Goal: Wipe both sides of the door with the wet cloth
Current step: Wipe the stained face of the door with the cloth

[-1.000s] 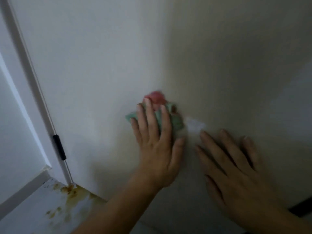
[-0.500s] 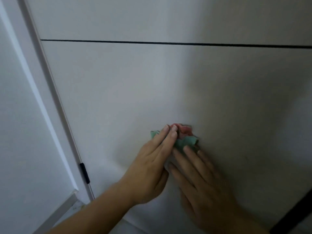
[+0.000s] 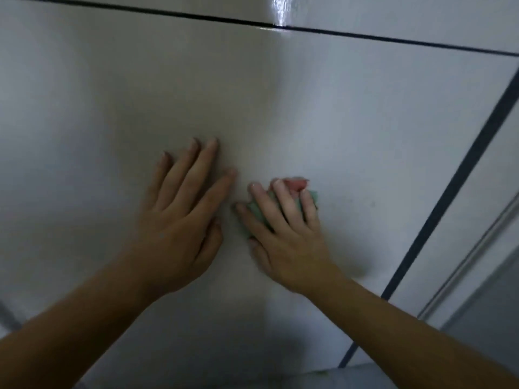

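Note:
The white door (image 3: 337,108) fills nearly the whole view. My left hand (image 3: 179,220) lies flat on it with fingers spread and straight, holding nothing. Just to its right, my right hand (image 3: 286,237) presses the green and pink wet cloth (image 3: 254,211) against the door with straight fingers. Most of the cloth is hidden beneath the fingers; a pink corner sticks out above them and a green edge shows by the thumb.
A thin dark groove (image 3: 365,35) runs across the door near the top. A dark stripe (image 3: 449,192) slants down the right side, with the pale door frame (image 3: 477,262) beyond it. A bright glare spot (image 3: 280,12) shines at the top.
The cloth has passed from my left hand to my right hand. My left hand now lies bare on the door. The view has shifted right, away from the hinge side.

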`<state>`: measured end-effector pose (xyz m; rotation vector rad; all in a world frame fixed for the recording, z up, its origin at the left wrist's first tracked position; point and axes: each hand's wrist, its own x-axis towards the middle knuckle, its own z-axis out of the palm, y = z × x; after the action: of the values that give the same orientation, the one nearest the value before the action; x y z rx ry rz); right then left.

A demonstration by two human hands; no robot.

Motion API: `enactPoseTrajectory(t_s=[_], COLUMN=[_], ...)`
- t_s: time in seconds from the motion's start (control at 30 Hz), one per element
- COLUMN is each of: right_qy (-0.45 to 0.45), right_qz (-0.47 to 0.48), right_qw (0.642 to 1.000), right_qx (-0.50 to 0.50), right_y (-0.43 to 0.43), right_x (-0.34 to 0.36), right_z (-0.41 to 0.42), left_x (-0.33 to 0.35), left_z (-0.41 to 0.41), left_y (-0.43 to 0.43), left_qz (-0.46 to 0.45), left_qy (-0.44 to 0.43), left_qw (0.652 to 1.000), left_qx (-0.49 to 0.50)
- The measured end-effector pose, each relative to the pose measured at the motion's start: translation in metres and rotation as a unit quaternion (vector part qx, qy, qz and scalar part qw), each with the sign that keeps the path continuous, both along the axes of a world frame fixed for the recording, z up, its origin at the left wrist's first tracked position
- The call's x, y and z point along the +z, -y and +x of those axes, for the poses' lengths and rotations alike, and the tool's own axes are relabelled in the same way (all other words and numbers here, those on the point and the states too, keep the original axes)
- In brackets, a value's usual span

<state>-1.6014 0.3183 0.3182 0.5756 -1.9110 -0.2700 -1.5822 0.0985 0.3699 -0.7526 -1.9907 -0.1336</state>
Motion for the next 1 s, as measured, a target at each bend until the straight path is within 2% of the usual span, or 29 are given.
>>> enactPoseTrajectory(t_s=[0.07,0.1,0.13,0.2,0.23,0.27,0.33,0.4,0.47,0.5,0.57,0.6,0.63,0.67,0.73,0.8,0.83,0.87,0.97,1.0], right_qy=[0.0,0.005,0.007,-0.004,-0.006,-0.004,0.028,0.056,0.034,0.018,-0.012,-0.023,-0.025,-0.018,0.033,0.08,0.083,0.066,-0.013,-0.028], right_qz=[-0.019,-0.065,-0.142,-0.333,-0.386,-0.381,-0.244,-0.15,-0.205,-0.289,-0.508,-0.573,-0.588,-0.55,-0.389,-0.28,-0.286,-0.333,-0.506,-0.507], right_qw=[0.999,0.996,0.987,0.937,0.916,0.919,0.967,0.986,0.976,0.953,0.856,0.814,0.804,0.831,0.918,0.953,0.951,0.937,0.862,0.861], right_qx=[-0.032,-0.054,-0.077,-0.103,-0.106,-0.102,-0.065,-0.044,-0.071,-0.087,-0.094,-0.092,-0.089,-0.085,-0.07,-0.077,-0.085,-0.084,-0.036,-0.02], right_y=[-0.014,-0.023,-0.03,-0.027,-0.014,0.005,0.04,0.045,0.012,-0.009,-0.042,-0.044,-0.037,-0.027,-0.011,-0.022,-0.035,-0.046,-0.058,-0.056], right_x=[0.003,0.009,0.016,0.033,0.037,0.035,0.014,-0.004,-0.004,0.001,0.013,0.014,0.011,-0.003,-0.047,-0.081,-0.081,-0.068,0.017,0.041], right_z=[0.001,0.0,0.001,0.001,0.001,0.002,0.003,0.008,0.006,0.003,-0.004,-0.007,-0.007,-0.006,0.002,0.014,0.015,0.011,-0.002,-0.004], left_x=[0.001,0.002,0.003,0.005,0.007,0.007,0.008,0.008,0.003,0.0,-0.007,-0.009,-0.01,-0.01,-0.009,-0.011,-0.012,-0.014,-0.011,-0.008], left_z=[-0.001,0.0,0.001,0.005,0.006,0.007,0.008,0.008,0.01,0.011,0.011,0.009,0.006,0.003,-0.003,-0.003,-0.001,0.0,-0.001,-0.002], left_y=[0.001,0.002,0.003,0.004,0.005,0.005,0.007,0.006,-0.001,-0.007,-0.02,-0.026,-0.031,-0.036,-0.045,-0.054,-0.06,-0.066,-0.08,-0.081], left_qz=[-0.006,-0.01,-0.013,-0.016,-0.024,-0.038,-0.054,-0.046,-0.043,-0.055,-0.093,-0.109,-0.121,-0.131,-0.15,-0.162,-0.161,-0.156,-0.121,-0.116], left_qy=[-0.004,-0.006,-0.007,-0.004,0.0,0.004,0.008,0.007,-0.006,-0.016,-0.032,-0.036,-0.037,-0.037,-0.033,-0.039,-0.047,-0.054,-0.06,-0.055], left_qw=[1.0,1.0,1.0,1.0,1.0,0.999,0.998,0.999,0.999,0.998,0.995,0.993,0.992,0.991,0.988,0.986,0.986,0.986,0.99,0.991], left_qx=[-0.003,-0.002,-0.001,0.005,0.01,0.015,0.02,0.02,0.004,-0.005,-0.013,-0.015,-0.015,-0.014,-0.008,-0.011,-0.016,-0.023,-0.025,-0.021])
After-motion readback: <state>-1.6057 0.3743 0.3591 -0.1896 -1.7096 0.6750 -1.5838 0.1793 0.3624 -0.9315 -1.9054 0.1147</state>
